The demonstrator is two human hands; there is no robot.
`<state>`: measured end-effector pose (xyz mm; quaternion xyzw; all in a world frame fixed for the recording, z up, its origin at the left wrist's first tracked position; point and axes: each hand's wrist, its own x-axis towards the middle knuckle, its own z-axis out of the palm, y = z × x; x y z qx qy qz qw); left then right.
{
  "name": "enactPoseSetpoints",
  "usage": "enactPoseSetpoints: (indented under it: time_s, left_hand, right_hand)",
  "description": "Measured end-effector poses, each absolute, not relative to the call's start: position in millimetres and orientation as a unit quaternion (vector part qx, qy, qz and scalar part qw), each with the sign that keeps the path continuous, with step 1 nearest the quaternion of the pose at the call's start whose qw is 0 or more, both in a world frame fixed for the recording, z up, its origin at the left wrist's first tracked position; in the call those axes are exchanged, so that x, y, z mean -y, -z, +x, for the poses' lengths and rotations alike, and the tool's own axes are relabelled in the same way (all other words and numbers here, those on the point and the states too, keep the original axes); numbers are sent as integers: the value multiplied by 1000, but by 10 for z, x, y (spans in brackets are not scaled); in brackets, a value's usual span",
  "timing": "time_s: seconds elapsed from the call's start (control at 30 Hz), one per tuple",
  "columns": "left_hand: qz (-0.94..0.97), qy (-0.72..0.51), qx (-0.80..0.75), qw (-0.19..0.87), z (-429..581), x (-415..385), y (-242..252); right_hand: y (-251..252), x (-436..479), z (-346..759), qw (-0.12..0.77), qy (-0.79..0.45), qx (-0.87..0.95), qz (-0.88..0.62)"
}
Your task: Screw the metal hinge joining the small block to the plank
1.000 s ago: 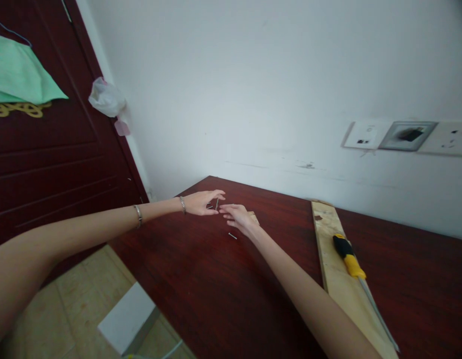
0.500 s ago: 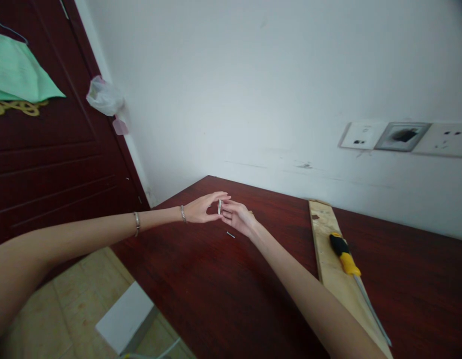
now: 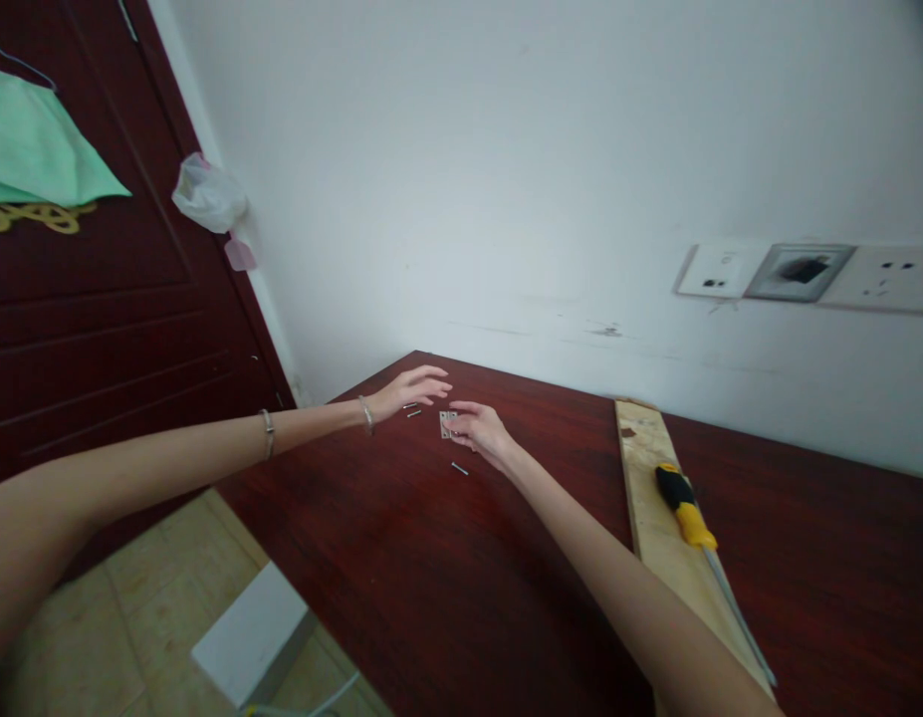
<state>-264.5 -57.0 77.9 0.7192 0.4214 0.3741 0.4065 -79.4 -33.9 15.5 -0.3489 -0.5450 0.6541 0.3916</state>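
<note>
A small metal hinge (image 3: 444,424), unfolded flat with holes in its leaves, is pinched at its right side by my right hand (image 3: 482,432). The fingers cover part of it, and whether it rests on the table or hangs just above I cannot tell. My left hand (image 3: 410,390) is empty, its fingers stretched out above and left of the hinge. Below that hand lie two short screws (image 3: 414,413). Another screw (image 3: 459,468) lies alone on the dark red table (image 3: 401,558), nearer to me than the hinge.
A wooden board (image 3: 650,478) lies on the table's right, with a yellow and black screwdriver (image 3: 686,508) on it. The white wall (image 3: 461,179) with sockets (image 3: 801,271) borders the table's far edge. A white box (image 3: 252,632) stands below at left.
My left hand has let go of the hinge and moved up and away from it. The hinge, seen edge-on before, now shows its flat face in my right hand.
</note>
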Motion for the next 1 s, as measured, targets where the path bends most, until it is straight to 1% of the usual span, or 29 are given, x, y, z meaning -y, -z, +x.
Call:
enactPoseSetpoints:
  time_s: [0.1,0.17,0.23,0.37,0.53,0.83,1.0]
  left_hand:
    - [595,-423,-442,522,-2656,469,-881]
    - [552,-415,-447,568,-2662,431,-933]
    - [534,-404,-449,592,-2672,409,-952]
    - [539,-415,-461,570,-2710,374,-905]
    - [543,-410,-478,556,-2752,329,-832]
    - [529,-386,-518,551,-2753,267,-750]
    - [569,-351,-577,469,-2802,213,-572]
  right_hand:
    - [-59,267,-861,380,-565,608,-409]
    - [0,244,-914,365,-504,650,-436]
    - [49,234,-957,349,-448,690,-449]
    - [111,219,-997,316,-363,748,-457]
    - [135,189,-1003,281,-309,783,-462]
    - [163,174,-1030,263,-278,797,-468]
    - [174,158,-1036,273,-286,789,-471]
